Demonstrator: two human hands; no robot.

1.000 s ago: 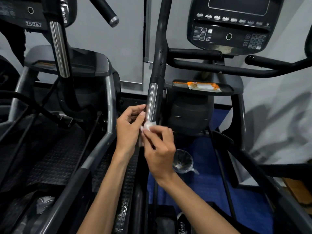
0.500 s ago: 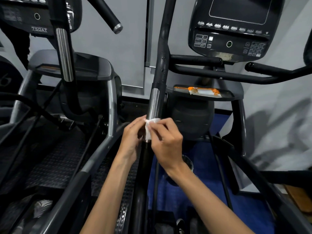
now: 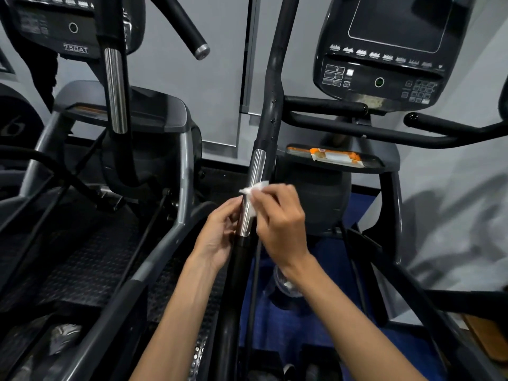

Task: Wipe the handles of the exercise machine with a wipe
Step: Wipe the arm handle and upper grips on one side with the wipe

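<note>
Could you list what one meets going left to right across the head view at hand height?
Left machine's grey frame rail → left hand → chrome handle section → right hand holding the white wipe → right machine's black upright.
</note>
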